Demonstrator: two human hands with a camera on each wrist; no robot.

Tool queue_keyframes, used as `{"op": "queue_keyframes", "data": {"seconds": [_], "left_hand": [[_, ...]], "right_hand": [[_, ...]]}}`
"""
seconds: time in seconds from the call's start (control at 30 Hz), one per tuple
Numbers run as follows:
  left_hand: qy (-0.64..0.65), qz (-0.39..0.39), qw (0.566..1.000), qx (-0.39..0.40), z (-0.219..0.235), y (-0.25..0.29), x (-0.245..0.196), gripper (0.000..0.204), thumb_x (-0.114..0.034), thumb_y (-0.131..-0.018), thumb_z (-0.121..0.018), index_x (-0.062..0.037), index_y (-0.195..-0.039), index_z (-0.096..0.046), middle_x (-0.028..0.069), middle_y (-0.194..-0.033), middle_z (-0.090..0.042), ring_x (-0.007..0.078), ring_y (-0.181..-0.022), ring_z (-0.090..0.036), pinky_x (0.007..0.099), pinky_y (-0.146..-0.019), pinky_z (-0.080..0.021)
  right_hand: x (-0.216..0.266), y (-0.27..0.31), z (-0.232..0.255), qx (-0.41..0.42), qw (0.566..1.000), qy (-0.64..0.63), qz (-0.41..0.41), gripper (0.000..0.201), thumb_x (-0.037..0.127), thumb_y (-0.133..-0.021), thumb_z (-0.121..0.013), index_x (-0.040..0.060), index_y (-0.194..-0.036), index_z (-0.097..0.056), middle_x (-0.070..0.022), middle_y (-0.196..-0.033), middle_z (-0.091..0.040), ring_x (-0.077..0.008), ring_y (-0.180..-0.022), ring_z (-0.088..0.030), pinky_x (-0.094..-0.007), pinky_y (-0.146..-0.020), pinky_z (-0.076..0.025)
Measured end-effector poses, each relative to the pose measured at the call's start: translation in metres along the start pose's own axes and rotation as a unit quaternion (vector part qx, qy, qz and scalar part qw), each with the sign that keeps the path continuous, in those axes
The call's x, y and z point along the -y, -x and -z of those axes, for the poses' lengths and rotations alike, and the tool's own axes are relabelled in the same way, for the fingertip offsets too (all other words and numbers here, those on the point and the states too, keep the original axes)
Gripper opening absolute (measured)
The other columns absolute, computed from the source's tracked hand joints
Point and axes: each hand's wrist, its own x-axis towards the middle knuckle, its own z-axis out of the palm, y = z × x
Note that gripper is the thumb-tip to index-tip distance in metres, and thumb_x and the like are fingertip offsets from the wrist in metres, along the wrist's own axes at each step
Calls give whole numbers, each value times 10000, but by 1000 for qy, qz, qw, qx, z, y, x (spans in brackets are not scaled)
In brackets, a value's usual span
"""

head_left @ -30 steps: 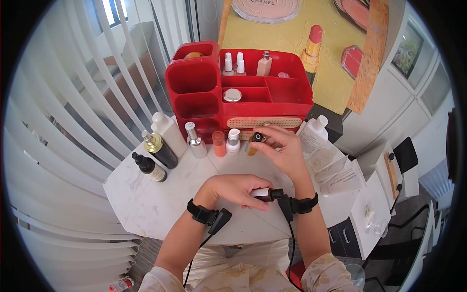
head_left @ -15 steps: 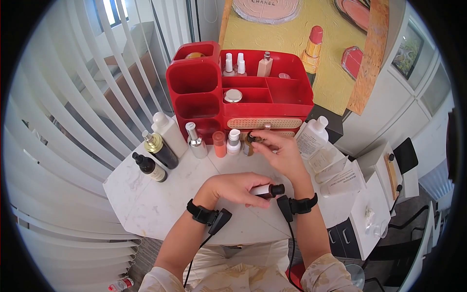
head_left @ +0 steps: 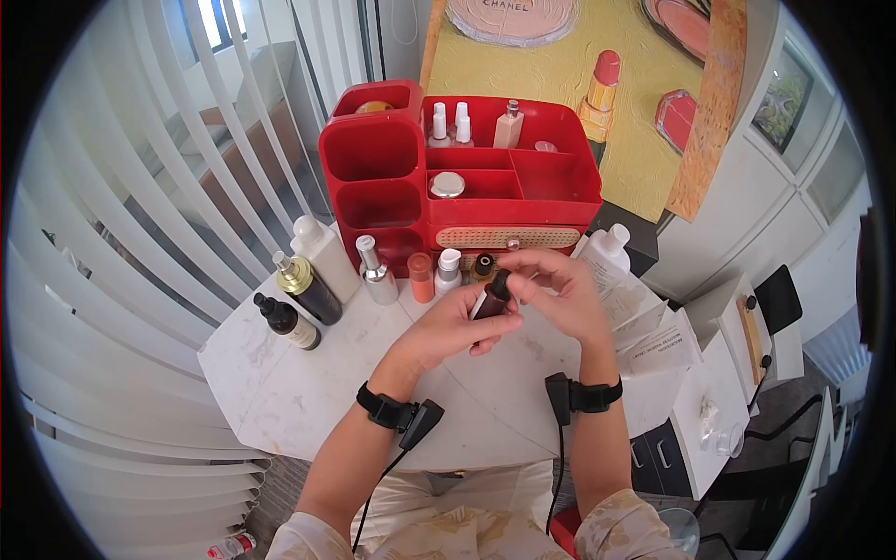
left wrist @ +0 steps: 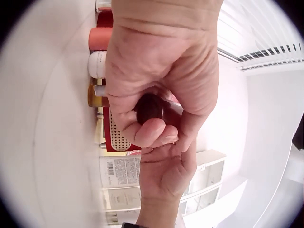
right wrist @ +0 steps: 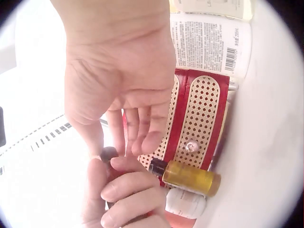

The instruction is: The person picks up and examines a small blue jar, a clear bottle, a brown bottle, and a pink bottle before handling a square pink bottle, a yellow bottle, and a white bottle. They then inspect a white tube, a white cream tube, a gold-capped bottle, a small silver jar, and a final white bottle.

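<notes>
My left hand point(head_left: 439, 329) grips a small dark brown bottle point(head_left: 487, 306) with a black cap, tilted over the table. At its top my right hand point(head_left: 567, 297) pinches the black cap point(right wrist: 109, 153) between thumb and fingers. In the left wrist view the bottle's round dark base point(left wrist: 149, 108) shows between the curled fingers. Just beyond the hands, a small amber bottle point(right wrist: 190, 178) with a black cap stands beside a white pump bottle point(head_left: 448, 273). An orange-red tube point(head_left: 421, 278) is left of these.
Behind the hands stands a red organizer point(head_left: 560, 187) holding small bottles and a round jar point(head_left: 447, 184). On the left are a silver bottle point(head_left: 377, 271), a black bottle with gold collar point(head_left: 310, 289) and a dark pump bottle point(head_left: 286, 323). White tubes point(head_left: 658, 341) line the right edge.
My right hand has let go of the amber bottle, which stands in the row. My left hand has moved forward with the dark bottle, and my right hand has come to its cap.
</notes>
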Motion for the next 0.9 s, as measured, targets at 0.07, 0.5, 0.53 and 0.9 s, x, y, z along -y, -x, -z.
{"op": "queue_keyframes", "data": {"seconds": [0.07,0.5,0.53,0.9], "left_hand": [[-6,-1,1000,-7,1,-1,2,218,-208,-955,-747,-79,-1038,-592,-28,-783,-564,60,-600,-509,241,-528,-396],[-205,83,975,-27,8,-9,18,430,-352,-875,-839,-2,-1022,-638,22,-757,-616,90,-576,-580,244,-476,-429],[-226,106,968,-27,9,-9,18,439,-369,-872,-840,2,-1003,-646,17,-734,-609,86,-550,-567,242,-457,-415],[-231,117,966,-4,6,-7,19,379,-375,-929,-780,-21,-942,-645,-13,-666,-570,74,-489,-518,233,-423,-359]], "right_hand": [[2,1,0,33,999,20,3,256,144,-911,-777,19,-1130,-736,-16,-930,-731,-89,-814,-658,-248,-710,-537],[0,1,11,-56,993,106,19,256,114,-821,-857,20,-1023,-730,32,-788,-632,-40,-672,-551,-217,-631,-464],[-1,1,10,-55,990,127,16,260,112,-818,-859,17,-1022,-730,40,-765,-616,-35,-656,-535,-213,-614,-453],[-15,1,7,-42,986,155,-51,290,89,-815,-853,-27,-1044,-718,23,-688,-590,-40,-605,-509,-220,-550,-431]]}}
